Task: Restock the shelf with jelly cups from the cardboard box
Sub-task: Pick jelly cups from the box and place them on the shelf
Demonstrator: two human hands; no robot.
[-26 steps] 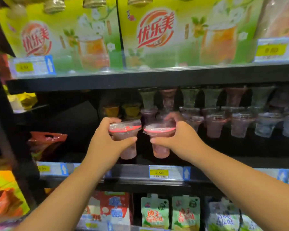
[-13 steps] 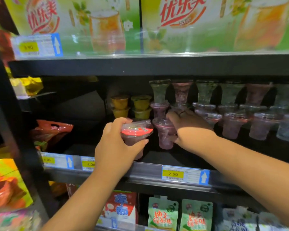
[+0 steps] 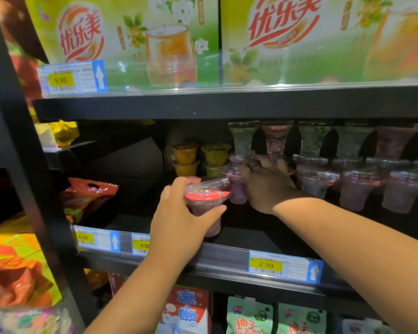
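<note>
Right hand [image 3: 266, 186]: reaches deeper into the middle shelf [image 3: 215, 259] than half a second earlier, carrying its purple jelly cup [image 3: 237, 189] back against the stock; fingers curl round the cup, thumb hidden
Left hand [image 3: 179, 213]: has edged forward as well, fingers and thumb wrapped round a red-lidded jelly cup [image 3: 205, 201], held just above the shelf's front edge and not yet set down
Risk, back of shelf: knuckles sit close to the stacked cups [image 3: 316, 179]; a nudge on the way out could likely topple the narrow-based stacks
Risk, front of shelf: two cups travel side by side, nearly touching; a bump between them may tip the one being placed, and a cup left near the edge could roll off
Cups: clear plastic, sealed with film lids, pink-purple jelly inside; the row to the right stands two high
Yellow cups [image 3: 186, 160]: two short stacks behind the left hand, holding yellow jelly
Cardboard box: out of view
</note>
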